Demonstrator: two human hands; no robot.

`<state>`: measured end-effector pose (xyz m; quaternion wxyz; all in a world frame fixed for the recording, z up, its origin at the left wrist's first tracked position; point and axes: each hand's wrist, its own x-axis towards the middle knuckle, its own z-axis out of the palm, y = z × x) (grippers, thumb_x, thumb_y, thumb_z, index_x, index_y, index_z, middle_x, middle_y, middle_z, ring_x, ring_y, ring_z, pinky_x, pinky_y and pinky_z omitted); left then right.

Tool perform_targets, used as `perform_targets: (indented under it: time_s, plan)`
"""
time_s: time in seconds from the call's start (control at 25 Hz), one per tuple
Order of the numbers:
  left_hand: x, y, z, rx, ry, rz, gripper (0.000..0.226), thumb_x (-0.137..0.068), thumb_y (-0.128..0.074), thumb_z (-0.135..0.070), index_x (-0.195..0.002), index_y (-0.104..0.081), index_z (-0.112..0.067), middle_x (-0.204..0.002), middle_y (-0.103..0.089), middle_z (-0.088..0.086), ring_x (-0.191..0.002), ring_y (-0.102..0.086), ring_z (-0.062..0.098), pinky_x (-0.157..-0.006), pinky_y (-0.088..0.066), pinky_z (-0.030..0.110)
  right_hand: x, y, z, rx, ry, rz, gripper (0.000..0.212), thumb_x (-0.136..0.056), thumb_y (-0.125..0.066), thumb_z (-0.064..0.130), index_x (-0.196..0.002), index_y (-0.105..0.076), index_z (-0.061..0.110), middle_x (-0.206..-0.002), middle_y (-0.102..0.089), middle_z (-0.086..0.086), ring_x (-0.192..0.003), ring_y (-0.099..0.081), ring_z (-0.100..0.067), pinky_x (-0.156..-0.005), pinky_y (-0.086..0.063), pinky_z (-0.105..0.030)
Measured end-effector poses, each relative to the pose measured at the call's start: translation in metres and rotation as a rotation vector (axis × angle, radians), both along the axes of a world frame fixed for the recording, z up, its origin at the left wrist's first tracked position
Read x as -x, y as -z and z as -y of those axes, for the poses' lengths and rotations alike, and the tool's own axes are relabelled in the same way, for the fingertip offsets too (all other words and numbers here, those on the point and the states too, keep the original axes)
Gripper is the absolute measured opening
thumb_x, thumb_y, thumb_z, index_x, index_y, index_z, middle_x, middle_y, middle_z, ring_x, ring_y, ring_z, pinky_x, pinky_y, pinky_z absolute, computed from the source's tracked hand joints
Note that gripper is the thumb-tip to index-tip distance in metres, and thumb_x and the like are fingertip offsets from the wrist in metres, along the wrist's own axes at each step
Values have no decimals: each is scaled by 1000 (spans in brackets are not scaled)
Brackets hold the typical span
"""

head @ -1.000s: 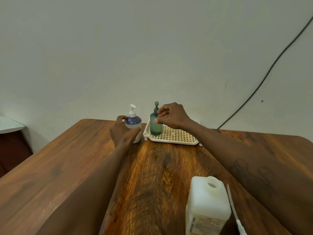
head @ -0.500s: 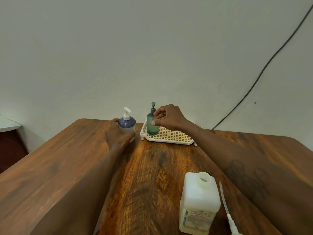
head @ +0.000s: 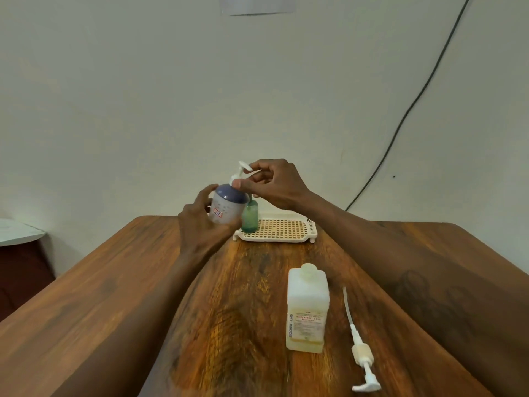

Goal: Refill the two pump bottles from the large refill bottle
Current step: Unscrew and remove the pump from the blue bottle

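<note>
Wooden table (head: pixel 114 282), two pump bottles, one refill bottle (head: pixel 307 308), left hand (head: pixel 200 224) gripping blue-topped bottle (head: pixel 227 206), right hand (head: pixel 274 184) pinching its pump.

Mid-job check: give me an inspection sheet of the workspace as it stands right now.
Surface: wooden table, no spills seen.
Job's things: white pump bottle with dark collar lifted off the table; green pump bottle upright in the tray's left corner; refill bottle upright, uncapped, liquid low.
Clutter: lattice tray; loose pump with dip tube lying right of the refill bottle.
Grippers: left hand grips the white bottle's body; right hand pinches its pump top.
Cables: black cable running up the wall.
Surroundings: plain wall; white surface at far left.
</note>
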<state>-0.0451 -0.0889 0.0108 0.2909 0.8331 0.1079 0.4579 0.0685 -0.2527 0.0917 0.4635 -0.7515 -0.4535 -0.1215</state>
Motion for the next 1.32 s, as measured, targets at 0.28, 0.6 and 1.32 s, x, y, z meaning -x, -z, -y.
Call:
perform_targets:
  time_s: [0.28, 0.6, 1.32]
  plan:
    - [74, -1, 56, 1, 90, 74, 92, -73, -85, -55, -148, -48, -18, -128, -69, 11, -100, -69, 18, -82, -62, 31, 80, -2, 35, -45, 91, 68, 46, -74, -86, 56, -95, -76, 17, -82, -72, 10, -71, -66, -5, -61, -51, -13]
    - [128, 40, 91, 11, 242, 139, 93, -70, -88, -60, -144, -55, -14, -128, -70, 3, -105, -70, 13, -87, -57, 19, 150, 40, 60, -151, 132, 14, 26, -74, -89, 46, -83, -76, 25, -70, -67, 18, -66, -63, 8, -58, -45, -6]
    - [161, 99, 67, 207, 319, -154, 82, -56, -82, -80, -126, -62, -42, -111, -71, -20, -103, -67, -1, -82, -57, 21, 180, 101, 68, 22, -18, -136, 52, -91, -76, 29, -141, -61, 21, -121, -73, 1, -100, -68, -7, -78, -54, -16]
